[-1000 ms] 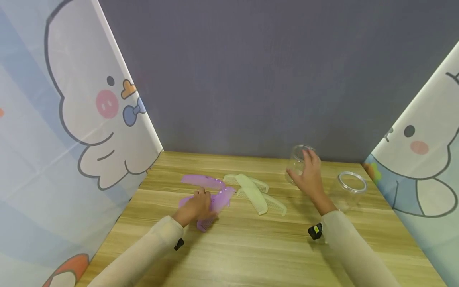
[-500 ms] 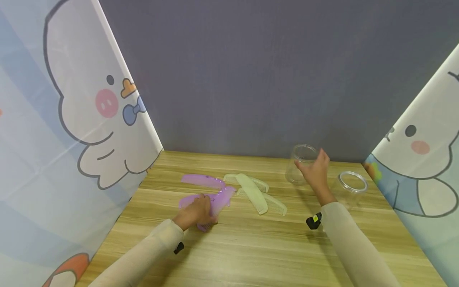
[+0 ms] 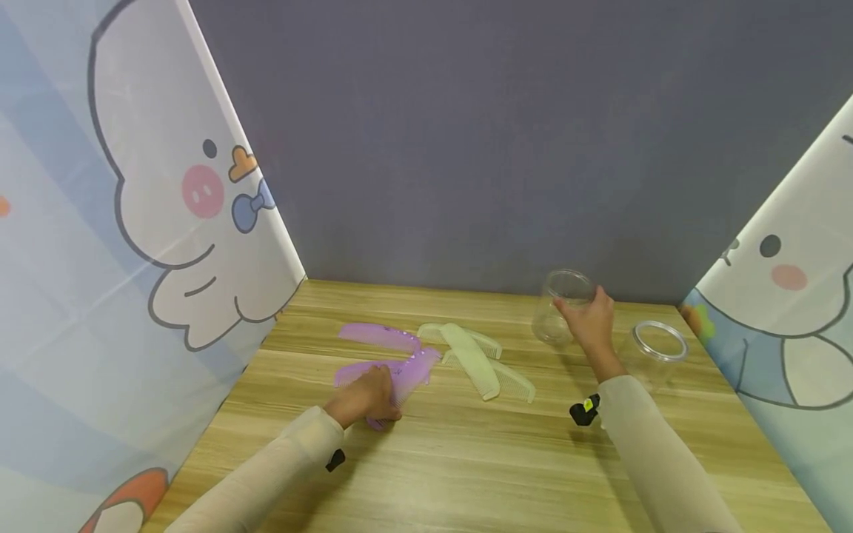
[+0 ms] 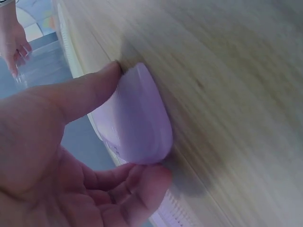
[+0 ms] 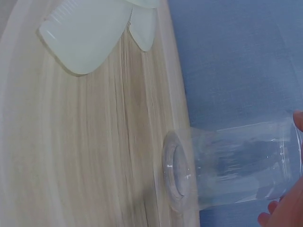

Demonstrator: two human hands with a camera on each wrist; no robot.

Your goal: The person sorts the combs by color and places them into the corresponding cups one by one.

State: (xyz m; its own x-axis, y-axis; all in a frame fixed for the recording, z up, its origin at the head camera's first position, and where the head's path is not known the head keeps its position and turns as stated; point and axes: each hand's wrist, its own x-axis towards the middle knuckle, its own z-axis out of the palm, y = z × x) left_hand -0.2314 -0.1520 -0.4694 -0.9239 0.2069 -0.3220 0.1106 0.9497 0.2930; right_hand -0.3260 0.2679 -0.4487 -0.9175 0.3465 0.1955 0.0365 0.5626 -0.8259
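Observation:
My left hand (image 3: 366, 392) pinches a purple comb (image 3: 416, 370), the topmost of several lying loosely together at the left. In the left wrist view, thumb and fingers press on opposite edges of this comb (image 4: 137, 118), which lies tilted over the table. At the back right, my right hand (image 3: 591, 326) holds a clear jar (image 3: 548, 324) from its right side, near the rim. The right wrist view has this jar (image 5: 241, 161) standing upright on its base, nothing visible inside, with part of the hand cut off by the frame.
Pale green combs (image 3: 469, 363) lie crossed over one another between the hands. A second clear jar (image 3: 643, 370) stands near my right forearm. Behind the wooden table (image 3: 466, 459) rises a dark grey panel (image 3: 440, 148); cartoon-printed cloths hang on both sides.
The right hand has shifted from over the jar's mouth to its right side. My left hand has lowered slightly and closed around the comb's near end.

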